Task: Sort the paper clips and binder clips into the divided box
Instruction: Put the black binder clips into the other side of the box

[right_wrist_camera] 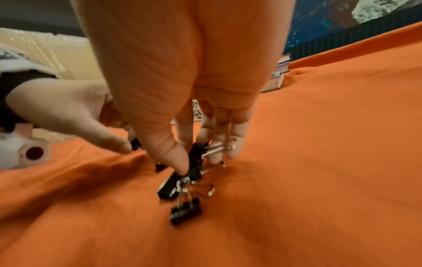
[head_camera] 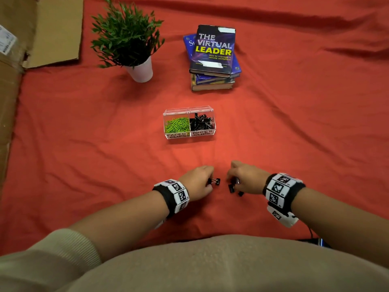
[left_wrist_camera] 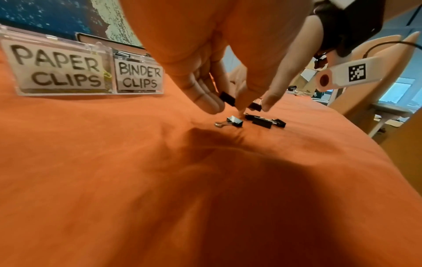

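Observation:
The clear divided box (head_camera: pixel 188 136) stands mid-table on the red cloth, with green paper clips (head_camera: pixel 176 125) in its left cell and black binder clips (head_camera: pixel 202 123) in its right cell. Its labels read PAPER CLIPS and BINDER CLIPS (left_wrist_camera: pixel 138 78). Nearer me, my left hand (head_camera: pixel 205 180) pinches one black binder clip (head_camera: pixel 216 181). Facing it, my right hand (head_camera: pixel 232 178) pinches another binder clip (right_wrist_camera: pixel 197 153) between thumb and fingers. Up to 3 loose binder clips (head_camera: pixel 231 188) lie on the cloth under and beside the right hand, also seen in the right wrist view (right_wrist_camera: pixel 186 213).
A potted plant (head_camera: pixel 128 39) stands at the back left and a stack of books (head_camera: pixel 212 55) at the back centre. Flattened cardboard (head_camera: pixel 52 32) lies along the left edge. The red cloth (head_camera: pixel 294 133) is wrinkled.

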A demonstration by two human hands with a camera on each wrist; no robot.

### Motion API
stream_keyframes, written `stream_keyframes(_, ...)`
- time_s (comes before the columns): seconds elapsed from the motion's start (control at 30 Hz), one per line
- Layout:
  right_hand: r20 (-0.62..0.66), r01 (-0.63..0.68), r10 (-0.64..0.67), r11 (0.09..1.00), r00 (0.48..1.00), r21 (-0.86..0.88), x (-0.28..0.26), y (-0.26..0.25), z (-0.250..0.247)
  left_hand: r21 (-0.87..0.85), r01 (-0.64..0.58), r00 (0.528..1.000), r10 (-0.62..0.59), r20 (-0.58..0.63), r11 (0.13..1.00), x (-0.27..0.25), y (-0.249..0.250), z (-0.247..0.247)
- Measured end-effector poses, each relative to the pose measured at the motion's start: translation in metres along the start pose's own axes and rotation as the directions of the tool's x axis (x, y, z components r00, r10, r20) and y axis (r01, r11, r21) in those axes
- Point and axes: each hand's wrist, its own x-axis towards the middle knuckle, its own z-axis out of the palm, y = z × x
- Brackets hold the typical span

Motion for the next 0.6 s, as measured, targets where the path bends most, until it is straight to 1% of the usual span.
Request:
stream_keyframes(0.1,-0.015,0.003,-0.003,0.999,1.0,-0.041,-0.005,0.004,0.011,-0.016,0.068,0.997,-0.069,-0.039,0.998,0.003,0.0,0.004)
stream_keyframes(0.2,-0.064,-0.011,0.011,1.0,0.998,-0.003,-0.005,0.006,0.016,0.015,0.093,0.994,-0.092,-0.058,0.996,0.006,-0.003,0.006)
stream_keyframes(0.33,-0.102,0.0,0.006,0.998,0.995,0.062,-0.003,0.009,0.019,0.152,-0.006,1.0,0.004,0.014,0.988,0.007,0.002,0.01)
stream_keyframes(0.43,-0.127,0.001,0.013,0.994,0.992,0.105,0.0,0.011,0.019,0.243,-0.049,0.997,0.034,0.065,0.969,0.007,0.008,0.016)
stream_keyframes(0.53,-0.191,-0.019,0.058,0.98,0.98,0.199,0.004,0.01,0.014,0.294,-0.071,0.995,0.045,0.094,0.953,0.01,0.012,0.016)
stream_keyframes(0.6,-0.25,-0.035,0.112,0.955,0.962,0.295,0.009,0.007,0.003,0.311,-0.086,0.992,0.053,0.112,0.946,0.013,0.013,0.013)
